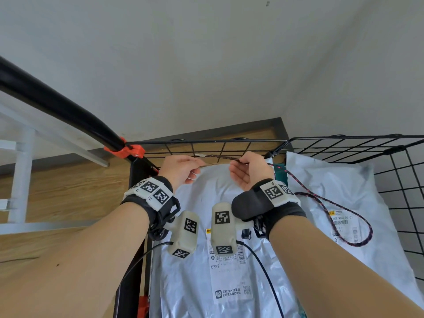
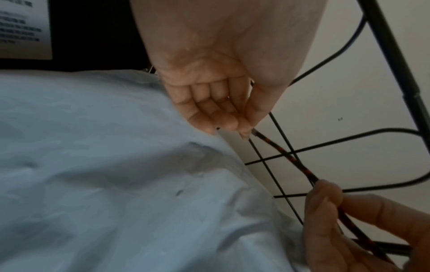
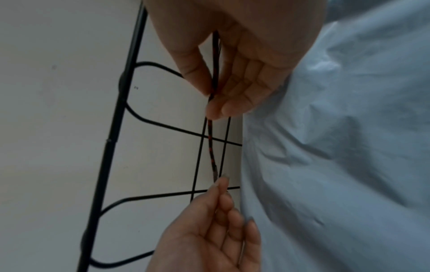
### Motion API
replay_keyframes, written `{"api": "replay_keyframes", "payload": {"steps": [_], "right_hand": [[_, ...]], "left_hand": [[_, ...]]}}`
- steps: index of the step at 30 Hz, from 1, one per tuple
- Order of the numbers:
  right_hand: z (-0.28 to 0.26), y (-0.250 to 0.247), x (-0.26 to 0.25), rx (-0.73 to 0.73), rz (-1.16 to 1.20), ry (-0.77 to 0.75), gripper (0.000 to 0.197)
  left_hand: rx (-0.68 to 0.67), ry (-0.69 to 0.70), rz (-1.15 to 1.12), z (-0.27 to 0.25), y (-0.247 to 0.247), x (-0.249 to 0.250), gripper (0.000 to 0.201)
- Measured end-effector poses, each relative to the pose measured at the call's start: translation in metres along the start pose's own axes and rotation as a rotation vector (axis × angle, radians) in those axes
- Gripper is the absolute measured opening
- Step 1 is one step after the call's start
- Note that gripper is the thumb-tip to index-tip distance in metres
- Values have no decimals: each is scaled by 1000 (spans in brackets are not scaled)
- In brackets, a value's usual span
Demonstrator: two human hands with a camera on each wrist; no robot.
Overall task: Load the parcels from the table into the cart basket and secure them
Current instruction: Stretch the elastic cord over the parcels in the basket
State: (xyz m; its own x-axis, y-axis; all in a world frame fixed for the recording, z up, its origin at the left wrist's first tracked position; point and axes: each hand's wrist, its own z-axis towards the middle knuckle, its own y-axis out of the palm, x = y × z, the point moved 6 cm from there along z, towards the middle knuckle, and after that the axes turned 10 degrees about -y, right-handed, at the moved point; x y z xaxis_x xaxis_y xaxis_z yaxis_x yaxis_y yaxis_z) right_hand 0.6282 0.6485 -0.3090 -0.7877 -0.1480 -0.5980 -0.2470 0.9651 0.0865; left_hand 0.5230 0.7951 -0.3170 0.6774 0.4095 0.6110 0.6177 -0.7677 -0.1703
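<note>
The head view alone shows two pale grey plastic mailer parcels (image 1: pixel 229 260) lying inside the black wire-grid cart basket (image 1: pixel 390 157), with the slack of the black-and-red braided cord (image 1: pixel 339 207) looping over the right one. At the far rim, the wrist views show the left hand (image 2: pixel 223 103) pinching the cord's end between thumb and fingertips, and the right hand (image 3: pixel 235 77) clamping it between thumb and forefinger against the grid wires. Wooden floor and a white wall lie beyond

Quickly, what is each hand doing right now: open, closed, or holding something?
Left hand: pinches the end of the black-and-red braided cord.
Right hand: grips the same cord further along.
</note>
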Motion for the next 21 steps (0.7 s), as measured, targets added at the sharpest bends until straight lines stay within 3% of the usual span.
{"api": "replay_keyframes", "payload": {"steps": [6,10,13,15,21], "right_hand": [[-5,12,4,-158,91,-39,9],[-12,25,3,-292,-14,-82,21],[-11,21,0,-226,-142,-178,15],[-9,17,-2,-205,-98,-194,11],[-15,20,-3,-282,70,-183,29]], "left_hand": [[-14,43,8,-3,1,3,18],[-22,46,37,-4,3,-2,23],[-11,46,51,-3,4,-6,23],[-7,47,48,-2,4,-6,23],[7,44,41,-2,2,-7,27]]}}
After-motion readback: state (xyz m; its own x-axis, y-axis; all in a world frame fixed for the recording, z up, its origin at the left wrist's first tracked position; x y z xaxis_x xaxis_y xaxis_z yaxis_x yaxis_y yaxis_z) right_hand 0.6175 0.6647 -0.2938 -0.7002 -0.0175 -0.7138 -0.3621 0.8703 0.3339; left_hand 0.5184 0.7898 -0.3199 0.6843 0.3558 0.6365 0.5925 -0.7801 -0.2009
